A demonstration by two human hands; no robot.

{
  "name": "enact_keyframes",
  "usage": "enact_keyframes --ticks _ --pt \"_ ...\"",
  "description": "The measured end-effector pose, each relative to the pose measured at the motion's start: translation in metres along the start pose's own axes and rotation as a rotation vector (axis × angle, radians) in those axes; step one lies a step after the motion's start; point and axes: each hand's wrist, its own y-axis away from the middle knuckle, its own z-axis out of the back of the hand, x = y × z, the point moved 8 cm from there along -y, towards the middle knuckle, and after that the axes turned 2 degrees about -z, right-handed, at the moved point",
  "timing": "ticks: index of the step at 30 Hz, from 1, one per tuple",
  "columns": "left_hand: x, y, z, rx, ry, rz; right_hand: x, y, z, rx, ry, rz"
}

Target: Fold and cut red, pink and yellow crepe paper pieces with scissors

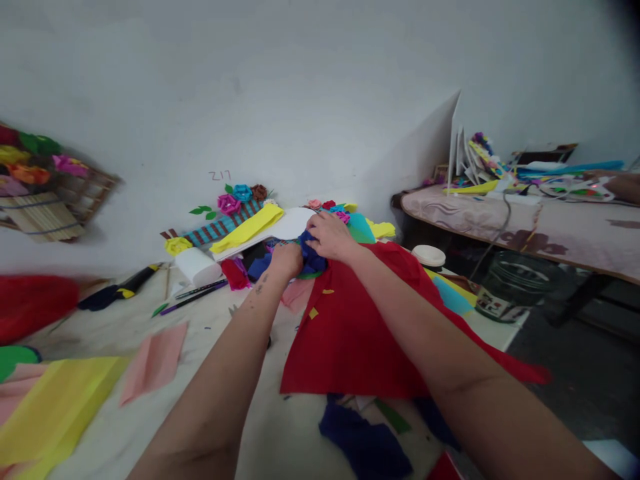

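Both arms reach to the far part of the table, where dark blue crepe paper [311,259] lies bunched. My left hand [289,259] is closed, with its fingers curled at the left edge of that paper. My right hand [327,233] bends over the paper from above and pinches it between thumb and fingers. The fingertips of both hands are partly hidden. Below my right forearm spreads a large sheet of red crepe paper [355,340]. Behind the hands lie a white round piece [293,223] and a yellow crepe paper strip [250,227].
Paper flowers [243,193] stand against the wall. Pens [195,297], a white roll [197,267] and a yellow-black tool [125,287] lie at left. A glass jar [515,283] stands near the right edge. A second table [575,223] holds papers; another person's hand [623,187] shows there.
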Motion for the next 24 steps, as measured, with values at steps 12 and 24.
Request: enact_keyframes --ticks 12,24 --pt "-0.033 0.023 0.023 -0.126 -0.268 -0.445 -0.050 0.002 -0.042 0.211 -0.694 -0.299" --pt "-0.039 0.023 0.032 -0.036 0.862 -0.255 -0.063 0.024 -0.054 0.424 -0.953 -0.416"
